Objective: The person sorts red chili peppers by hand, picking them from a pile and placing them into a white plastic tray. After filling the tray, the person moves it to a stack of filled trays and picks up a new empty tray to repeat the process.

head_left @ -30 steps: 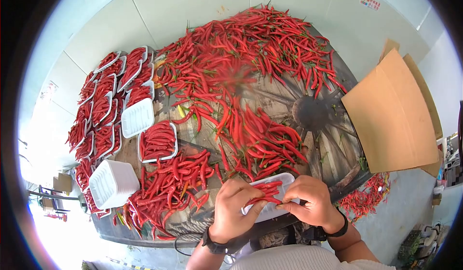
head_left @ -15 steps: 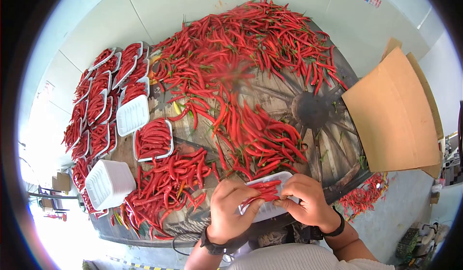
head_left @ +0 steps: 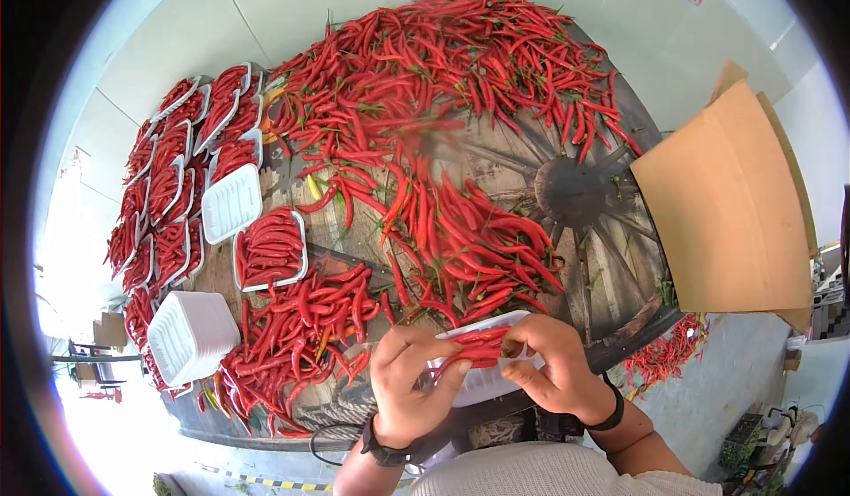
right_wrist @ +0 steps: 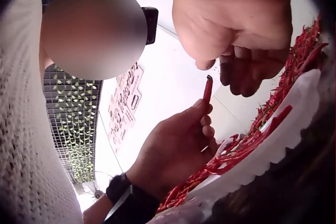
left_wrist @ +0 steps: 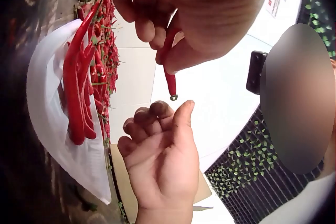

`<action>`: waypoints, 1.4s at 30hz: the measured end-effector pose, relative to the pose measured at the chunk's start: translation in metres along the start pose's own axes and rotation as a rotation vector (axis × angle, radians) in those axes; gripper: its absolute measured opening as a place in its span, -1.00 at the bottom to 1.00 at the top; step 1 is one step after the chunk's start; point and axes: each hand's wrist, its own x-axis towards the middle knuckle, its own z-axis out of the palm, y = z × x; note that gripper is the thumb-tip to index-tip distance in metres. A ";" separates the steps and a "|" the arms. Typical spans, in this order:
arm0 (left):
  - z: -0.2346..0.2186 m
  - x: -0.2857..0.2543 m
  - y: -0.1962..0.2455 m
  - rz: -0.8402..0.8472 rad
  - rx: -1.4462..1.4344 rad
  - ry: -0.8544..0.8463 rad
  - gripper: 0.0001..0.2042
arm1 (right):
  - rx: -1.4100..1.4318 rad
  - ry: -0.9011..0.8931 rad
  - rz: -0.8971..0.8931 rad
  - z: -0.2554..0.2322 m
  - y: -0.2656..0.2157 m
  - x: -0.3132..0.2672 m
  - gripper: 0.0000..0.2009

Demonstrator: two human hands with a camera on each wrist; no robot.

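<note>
My left hand [head_left: 412, 385] pinches a red chilli [left_wrist: 171, 79] between thumb and fingers, its cut-looking stem end [right_wrist: 209, 78] sticking out past the fingertips. Facing that end, my right hand [head_left: 558, 368] is loosely bent with thumb apart from the fingers and nothing between them. A small gap separates it from the chilli in both wrist views. Under the hands, a white plastic tray [head_left: 489, 388] holds several red chillies [left_wrist: 79, 92] lying side by side. Dark smudges show on the right fingertips.
A heap of chillies [head_left: 496, 53] covers the back of the wooden table; smaller piles [head_left: 305, 314] lie nearer. Filled trays [head_left: 270, 248] crowd the left, beside stacked white trays [head_left: 190, 337]. A cardboard box [head_left: 726, 213] stands right, and more chillies [head_left: 660, 359] lie below the table edge.
My right thumb and fingers, earlier at the end of the chilli, have come away and spread apart. The left hand still holds its chilli. The head view has shifted slightly.
</note>
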 end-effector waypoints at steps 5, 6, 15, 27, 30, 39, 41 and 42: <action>0.002 0.002 -0.001 0.018 -0.005 -0.073 -0.77 | -0.174 -0.011 -0.113 0.003 0.002 0.004 -0.78; 0.002 0.003 -0.001 0.022 -0.005 -0.078 -0.78 | -0.209 0.010 -0.141 0.004 0.003 0.004 -0.78; -0.001 0.005 -0.004 0.020 -0.061 -0.151 -0.79 | 0.120 -0.084 -0.002 -0.006 0.003 0.004 -0.83; 0.000 0.004 -0.003 0.027 -0.056 -0.125 -0.77 | 0.050 0.242 0.349 -0.062 0.002 -0.022 -0.96; 0.001 0.007 -0.002 0.081 -0.025 -0.140 -0.77 | -0.328 0.576 0.255 -0.093 0.011 -0.036 -0.92; 0.002 0.009 0.002 0.112 -0.006 -0.193 -0.77 | -0.361 0.013 0.006 -0.042 -0.008 -0.022 -0.62; 0.002 0.009 0.001 0.126 -0.005 -0.200 -0.77 | -0.321 -0.083 -0.090 -0.019 -0.007 -0.017 -0.64; 0.002 0.009 0.000 0.134 -0.007 -0.201 -0.78 | -0.306 -0.120 -0.128 -0.012 -0.006 -0.014 -0.66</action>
